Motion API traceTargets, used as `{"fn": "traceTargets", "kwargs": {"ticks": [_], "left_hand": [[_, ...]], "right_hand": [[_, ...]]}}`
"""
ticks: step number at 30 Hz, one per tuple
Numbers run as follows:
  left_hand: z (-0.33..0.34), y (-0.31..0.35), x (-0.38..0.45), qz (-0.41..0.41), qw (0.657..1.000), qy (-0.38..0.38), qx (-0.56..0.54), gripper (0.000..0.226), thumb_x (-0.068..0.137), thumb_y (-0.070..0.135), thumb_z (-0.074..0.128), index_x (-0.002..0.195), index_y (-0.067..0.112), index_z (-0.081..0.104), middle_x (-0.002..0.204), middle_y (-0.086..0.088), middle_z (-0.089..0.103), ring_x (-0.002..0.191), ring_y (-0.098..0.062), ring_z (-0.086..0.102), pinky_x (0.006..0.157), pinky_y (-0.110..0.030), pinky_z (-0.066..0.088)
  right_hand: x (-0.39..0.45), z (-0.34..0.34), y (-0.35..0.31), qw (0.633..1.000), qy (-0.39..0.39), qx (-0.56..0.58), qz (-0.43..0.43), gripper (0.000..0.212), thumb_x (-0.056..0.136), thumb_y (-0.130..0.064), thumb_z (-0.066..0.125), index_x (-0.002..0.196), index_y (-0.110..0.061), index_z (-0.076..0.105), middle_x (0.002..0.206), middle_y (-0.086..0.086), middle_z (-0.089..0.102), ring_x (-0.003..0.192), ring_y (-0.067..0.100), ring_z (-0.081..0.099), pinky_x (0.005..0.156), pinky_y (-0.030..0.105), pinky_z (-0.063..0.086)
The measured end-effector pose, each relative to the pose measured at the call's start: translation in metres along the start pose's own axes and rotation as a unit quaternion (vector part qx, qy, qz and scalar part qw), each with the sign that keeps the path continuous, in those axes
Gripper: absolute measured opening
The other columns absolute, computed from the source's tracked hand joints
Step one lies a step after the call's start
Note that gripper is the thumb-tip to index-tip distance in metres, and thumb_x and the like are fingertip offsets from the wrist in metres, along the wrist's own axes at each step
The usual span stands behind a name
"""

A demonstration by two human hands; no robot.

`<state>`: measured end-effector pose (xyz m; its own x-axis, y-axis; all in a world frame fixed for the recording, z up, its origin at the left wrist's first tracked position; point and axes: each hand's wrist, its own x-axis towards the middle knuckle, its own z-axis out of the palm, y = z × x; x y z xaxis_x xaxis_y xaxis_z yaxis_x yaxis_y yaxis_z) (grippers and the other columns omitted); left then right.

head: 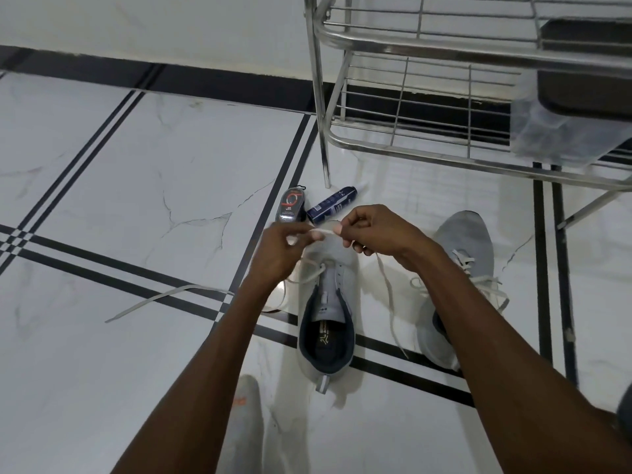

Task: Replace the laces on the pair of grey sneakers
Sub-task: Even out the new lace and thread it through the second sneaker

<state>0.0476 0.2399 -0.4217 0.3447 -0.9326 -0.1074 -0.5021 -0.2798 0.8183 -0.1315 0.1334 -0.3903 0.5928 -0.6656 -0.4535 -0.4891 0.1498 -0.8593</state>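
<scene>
We see a grey sneaker (326, 313) on the floor (136, 186) just below both hands, its white lace (323, 231) stretched between them above the toe. The left hand (284, 249) pinches one part of the lace with curled fingers; the right hand (367, 229) pinches the other. The second sneaker (460, 265) lies beside, laced. Beyond sit a blue tube (331, 205), a packet (290, 206) and a metal rack (427, 97).

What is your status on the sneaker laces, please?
Left hand and right hand pinching white lace. Near sneaker barely laced; far sneaker laced. Nothing blocking.
</scene>
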Motion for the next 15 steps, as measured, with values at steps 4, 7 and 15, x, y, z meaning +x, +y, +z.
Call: {"fn": "traceTargets", "kwargs": {"ticks": [4,7,15], "left_hand": [[-0.026,-0.043,-0.005,-0.194,0.96,0.181,0.09,0.035,0.09,0.05,0.068,0.108,0.022,0.079,0.109,-0.005,0.077,0.11,-0.028,0.068,0.1,-0.049,0.05],[-0.024,-0.039,-0.002,-0.058,0.992,0.084,0.069,0.06,0.08,0.041,0.084,0.133,0.02,0.065,0.134,-0.002,0.064,0.128,-0.016,0.055,0.109,-0.037,0.042],[-0.001,-0.013,-0.01,-0.002,1.0,-0.009,-0.009,0.014,0.092,0.031,0.074,0.095,0.019,0.083,0.086,0.007,0.078,0.081,-0.005,0.071,0.077,-0.022,0.052]], "right_hand": [[-0.002,-0.009,0.007,1.0,0.006,-0.017,0.016,0.017,0.093,-0.027,0.07,0.094,-0.01,0.066,0.077,0.0,0.074,0.061,0.01,0.056,0.055,0.025,0.042],[-0.002,-0.003,0.008,1.0,-0.01,-0.012,0.016,0.022,0.093,-0.026,0.071,0.098,-0.006,0.066,0.077,-0.001,0.074,0.064,0.011,0.056,0.056,0.024,0.041],[-0.001,0.002,0.008,1.0,0.007,-0.011,0.017,0.026,0.091,-0.027,0.074,0.099,-0.003,0.068,0.075,0.001,0.074,0.063,0.011,0.055,0.058,0.026,0.041]]}}
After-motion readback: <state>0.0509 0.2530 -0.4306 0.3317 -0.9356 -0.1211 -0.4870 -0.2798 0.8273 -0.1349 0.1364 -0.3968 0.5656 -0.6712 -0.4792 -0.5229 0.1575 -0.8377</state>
